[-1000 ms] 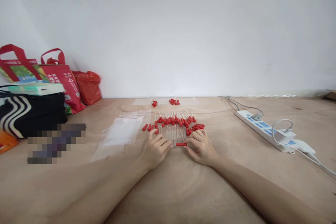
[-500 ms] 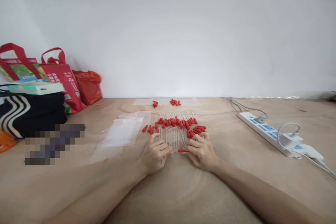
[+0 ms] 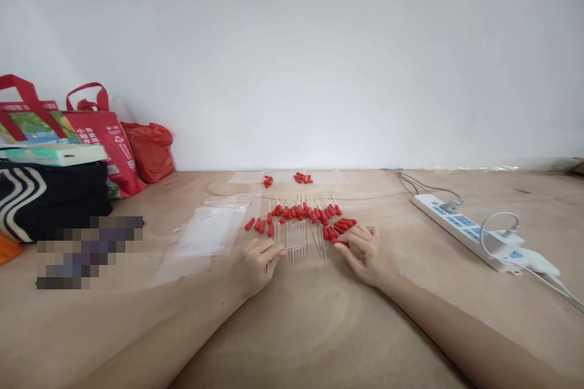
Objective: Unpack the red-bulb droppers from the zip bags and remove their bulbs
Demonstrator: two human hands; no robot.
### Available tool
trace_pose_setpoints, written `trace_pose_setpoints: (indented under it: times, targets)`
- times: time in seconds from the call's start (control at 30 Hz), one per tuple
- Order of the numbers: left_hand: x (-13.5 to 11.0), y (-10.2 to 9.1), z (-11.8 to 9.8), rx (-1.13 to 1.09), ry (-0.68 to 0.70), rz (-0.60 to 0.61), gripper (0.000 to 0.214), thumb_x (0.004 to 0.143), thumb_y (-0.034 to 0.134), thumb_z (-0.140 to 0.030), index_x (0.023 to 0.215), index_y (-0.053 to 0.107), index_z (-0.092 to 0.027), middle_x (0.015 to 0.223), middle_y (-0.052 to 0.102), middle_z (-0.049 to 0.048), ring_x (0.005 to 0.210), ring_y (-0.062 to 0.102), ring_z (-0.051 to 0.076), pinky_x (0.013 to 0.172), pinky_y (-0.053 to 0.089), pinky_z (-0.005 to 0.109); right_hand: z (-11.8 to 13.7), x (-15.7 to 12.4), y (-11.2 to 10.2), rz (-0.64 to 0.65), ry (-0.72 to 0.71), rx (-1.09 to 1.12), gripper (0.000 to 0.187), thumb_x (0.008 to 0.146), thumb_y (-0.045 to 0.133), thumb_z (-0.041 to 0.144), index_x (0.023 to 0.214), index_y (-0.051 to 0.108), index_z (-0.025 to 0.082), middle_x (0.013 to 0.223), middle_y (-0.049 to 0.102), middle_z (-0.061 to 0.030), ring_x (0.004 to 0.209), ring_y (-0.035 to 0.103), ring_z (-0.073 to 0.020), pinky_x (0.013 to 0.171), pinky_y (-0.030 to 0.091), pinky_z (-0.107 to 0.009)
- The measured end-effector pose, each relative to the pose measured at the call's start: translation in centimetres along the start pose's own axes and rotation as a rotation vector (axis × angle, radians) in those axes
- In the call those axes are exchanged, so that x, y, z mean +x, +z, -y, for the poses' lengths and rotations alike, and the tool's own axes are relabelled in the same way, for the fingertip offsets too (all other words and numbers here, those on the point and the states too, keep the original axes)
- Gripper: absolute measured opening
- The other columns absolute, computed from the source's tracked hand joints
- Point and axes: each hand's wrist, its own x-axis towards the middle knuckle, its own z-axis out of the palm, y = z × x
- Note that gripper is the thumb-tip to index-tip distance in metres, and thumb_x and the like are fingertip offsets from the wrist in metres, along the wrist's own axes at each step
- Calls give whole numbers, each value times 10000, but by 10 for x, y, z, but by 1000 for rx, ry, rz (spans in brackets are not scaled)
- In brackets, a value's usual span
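My left hand (image 3: pixel 259 264) pinches a thin clear glass dropper tube (image 3: pixel 292 248) that points right, its bare end over the lower part of a row of similar tubes (image 3: pixel 298 237). To the right, the fingertips of my right hand (image 3: pixel 366 253) are closed on a red rubber bulb (image 3: pixel 340 242), beside a small group of loose red bulbs (image 3: pixel 345 226). Beyond the hands is a band of red bulbs (image 3: pixel 301 211), with clear tubes reaching away from it and toward me. Several single bulbs (image 3: pixel 260 225) lie left of the row.
Clear zip bags (image 3: pixel 212 225) lie flat at the left. More bags and small bulb piles (image 3: pixel 303 178) sit by the wall. A white power strip (image 3: pixel 465 228) with plugs and cables is at the right. Shopping bags (image 3: pixel 109 140) and a black striped bag (image 3: pixel 59 197) stand at far left.
My hands have moved apart and slightly away from me. A tube and a red bulb met end to end between them before; now a tube is at the left hand, a bulb at the right.
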Motion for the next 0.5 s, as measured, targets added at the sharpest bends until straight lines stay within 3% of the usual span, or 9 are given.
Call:
trace_pose_setpoints:
  times: [0.13, 0.27, 0.37, 0.5]
  targets:
    - [0, 5, 6, -43, -168, 7, 252, 878, 318, -208, 944, 555, -152, 757, 494, 29, 645, 506, 109, 613, 421, 215, -11, 7, 3, -61, 171, 89, 286, 852, 359, 362, 924, 603, 231, 825, 621, -41, 731, 540, -149, 675, 329, -284]
    - [7, 11, 10, -50, -200, -41, 351, 832, 283, -88, 1123, 472, -134, 867, 462, 60, 794, 516, 135, 735, 447, 257, -21, 12, 5, -90, 293, 63, 324, 833, 346, 361, 979, 589, 203, 824, 616, -61, 705, 538, -159, 669, 360, -287]
    - [11, 14, 13, -66, -209, -47, 388, 806, 278, -52, 1134, 460, -153, 903, 456, 65, 866, 508, 152, 795, 441, 294, -27, 14, 6, -104, 383, 6, 307, 789, 404, 405, 868, 605, 188, 787, 627, -49, 677, 530, -156, 694, 348, -299]
    - [12, 16, 14, -107, -208, -23, 324, 807, 293, -57, 1049, 487, -148, 906, 472, 67, 846, 513, 158, 787, 452, 315, -26, 15, 6, -37, 391, -45, 270, 748, 461, 435, 718, 611, 213, 693, 633, -20, 695, 528, -170, 713, 298, -313]
